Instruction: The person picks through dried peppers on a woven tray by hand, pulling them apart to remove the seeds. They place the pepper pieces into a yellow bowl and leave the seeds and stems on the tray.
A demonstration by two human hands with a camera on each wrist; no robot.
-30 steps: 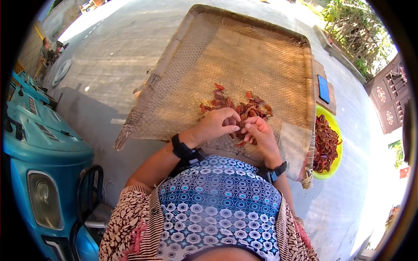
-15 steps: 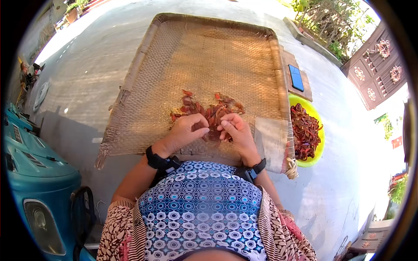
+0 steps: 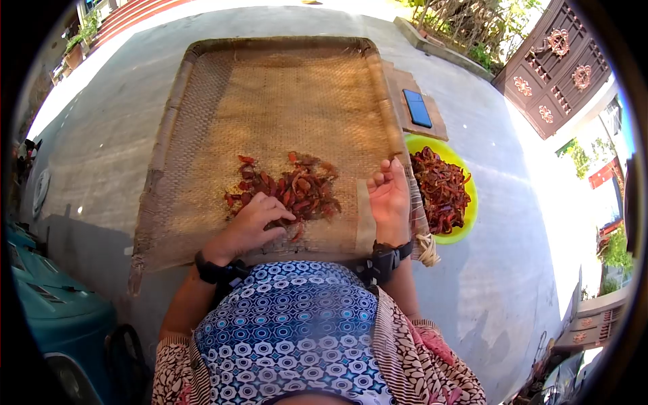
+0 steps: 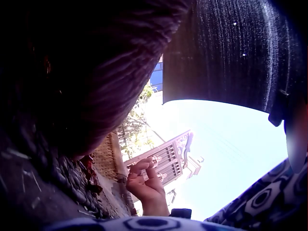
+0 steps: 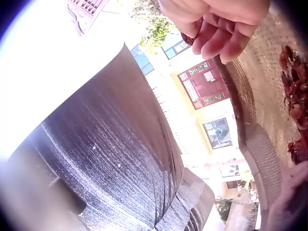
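Observation:
A loose pile of dried red chili peppers (image 3: 310, 196) lies on the near part of a woven bamboo tray (image 3: 297, 101). My left hand (image 3: 253, 223) rests at the pile's near left side, its bent fingers over the peppers and its thumb apart from them. Over the tray's right edge, my right hand (image 3: 389, 202) is raised palm up, next to a yellow-green basin (image 3: 474, 202) full of dried chilies (image 3: 439, 192). Between its thumb and fingers it pinches a dark red chili piece (image 5: 187, 38). The left wrist view is mostly dark, with the left fingertips hidden.
A blue phone (image 3: 417, 108) lies on a cardboard sheet (image 3: 432, 128) beside the tray's right side. At the left stands a teal vehicle (image 3: 74, 317). Concrete ground (image 3: 493, 270) surrounds the tray, and a brown gate (image 3: 550, 64) stands far right.
My hands were together over the pile; the right has moved right to the tray edge by the basin, while the left has lowered onto the peppers. The head view has swung right.

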